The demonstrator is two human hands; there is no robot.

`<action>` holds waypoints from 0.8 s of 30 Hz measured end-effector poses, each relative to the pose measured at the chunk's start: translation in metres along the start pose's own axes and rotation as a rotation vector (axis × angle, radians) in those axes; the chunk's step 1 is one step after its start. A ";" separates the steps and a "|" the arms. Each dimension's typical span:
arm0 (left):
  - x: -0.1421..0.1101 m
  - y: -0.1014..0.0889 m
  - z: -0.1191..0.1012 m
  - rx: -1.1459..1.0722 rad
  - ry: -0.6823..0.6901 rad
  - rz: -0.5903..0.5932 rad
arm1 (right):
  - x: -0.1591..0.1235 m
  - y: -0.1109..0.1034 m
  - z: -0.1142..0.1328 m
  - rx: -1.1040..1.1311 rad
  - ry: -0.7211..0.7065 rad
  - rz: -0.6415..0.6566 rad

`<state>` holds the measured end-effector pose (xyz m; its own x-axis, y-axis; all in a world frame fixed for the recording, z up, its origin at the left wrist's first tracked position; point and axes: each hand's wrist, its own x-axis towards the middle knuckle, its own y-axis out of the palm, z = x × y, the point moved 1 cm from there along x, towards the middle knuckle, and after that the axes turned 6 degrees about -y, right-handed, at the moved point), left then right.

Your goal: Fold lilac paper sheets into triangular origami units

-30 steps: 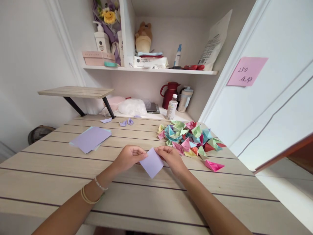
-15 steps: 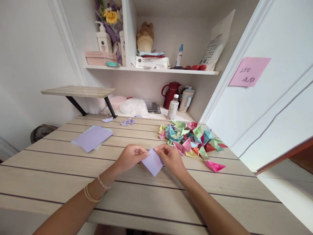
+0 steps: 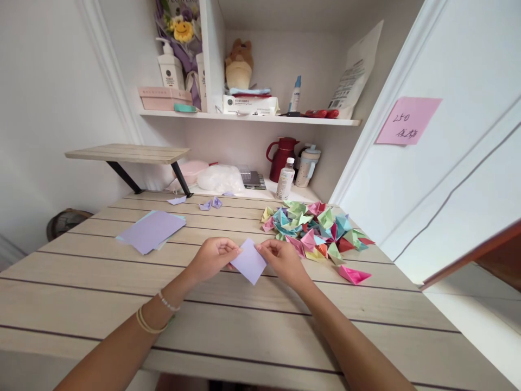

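Both my hands hold a small lilac paper sheet (image 3: 248,262) just above the wooden table (image 3: 101,293). My left hand (image 3: 212,257) pinches its left corner with curled fingers. My right hand (image 3: 283,259) pinches its right corner. The sheet hangs point-down like a diamond. A heap of folded paper pieces (image 3: 315,228) in pink, green, blue and yellow lies just right of my right hand. A single pink folded piece (image 3: 354,275) lies apart from the heap, nearer the table's right edge.
A stack of lilac sheets (image 3: 150,231) lies at the left. Two small lilac folded pieces (image 3: 211,203) sit further back. Behind are a clear bottle (image 3: 285,179), a red jug (image 3: 280,156), a small raised shelf (image 3: 128,153) and a pink sticky note (image 3: 407,120) on the right wall.
The lilac sheet and both hands have lifted slightly and shifted a little away from me; the grip on its corners is the same.
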<state>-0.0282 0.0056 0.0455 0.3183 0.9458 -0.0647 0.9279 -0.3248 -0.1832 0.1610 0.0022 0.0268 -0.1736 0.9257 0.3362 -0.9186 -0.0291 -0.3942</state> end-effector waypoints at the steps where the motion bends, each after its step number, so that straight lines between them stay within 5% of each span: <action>1: 0.000 0.000 0.000 -0.002 -0.004 0.004 | 0.000 0.000 0.000 -0.018 -0.010 0.001; 11: -0.001 -0.003 0.002 0.059 -0.015 0.067 | -0.002 -0.005 0.007 0.109 -0.021 0.104; 18: -0.008 0.005 0.001 -0.059 -0.004 0.404 | -0.002 -0.007 0.003 0.080 -0.077 0.220; 24: 0.003 0.003 0.011 -0.187 -0.055 0.171 | -0.003 -0.010 0.007 -0.085 -0.159 0.035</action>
<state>-0.0261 0.0076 0.0340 0.4673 0.8740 -0.1335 0.8829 -0.4691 0.0196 0.1686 -0.0029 0.0355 -0.2654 0.8531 0.4492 -0.8788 -0.0224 -0.4767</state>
